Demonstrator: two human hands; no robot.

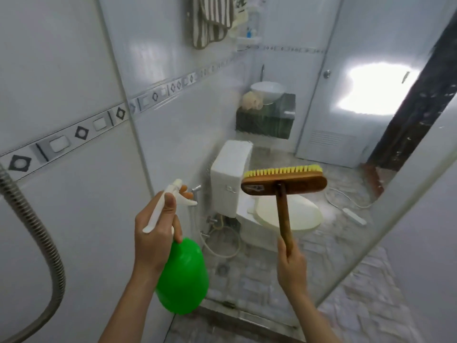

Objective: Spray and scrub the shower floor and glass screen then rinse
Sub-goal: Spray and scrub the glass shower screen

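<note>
Two tools: green plastic bottle (181,276), wooden brush (284,183)

The left hand (154,236) covers the neck of the green spray bottle (183,276); the lower end of the brush handle (284,214) disappears inside the right hand (291,266). The shower hose (58,268) runs off the left edge, the striped towel (210,26) off the top. The shelf bottles (250,32) are too blurred to tell apart.
</note>
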